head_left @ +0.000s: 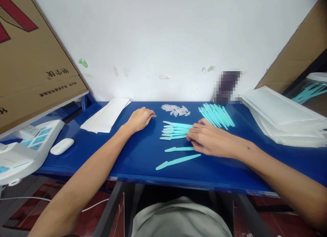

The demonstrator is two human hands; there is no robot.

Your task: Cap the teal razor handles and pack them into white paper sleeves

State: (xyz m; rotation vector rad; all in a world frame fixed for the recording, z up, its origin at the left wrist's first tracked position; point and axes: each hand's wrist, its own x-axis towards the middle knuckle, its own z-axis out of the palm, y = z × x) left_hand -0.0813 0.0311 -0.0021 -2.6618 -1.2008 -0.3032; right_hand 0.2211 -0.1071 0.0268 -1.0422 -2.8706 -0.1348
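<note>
My left hand (139, 119) rests knuckles-up on the blue table (143, 155), fingers curled, a small clear cap at its fingertips. My right hand (208, 139) lies over the handle ends of a row of teal razor sticks (175, 130), fingers pressed on them. Two more teal sticks (177, 160) lie loose nearer the front edge. A pile of clear plastic caps (176, 109) sits behind the row. A larger heap of teal sticks (216, 115) lies to the right of the caps.
White paper bags (106, 118) lie at the back left, a taller stack of white bags (283, 119) at the right. A white machine with blue buttons (22, 146) and a white oval case (62, 146) sit left. Cardboard boxes (30, 56) flank both sides.
</note>
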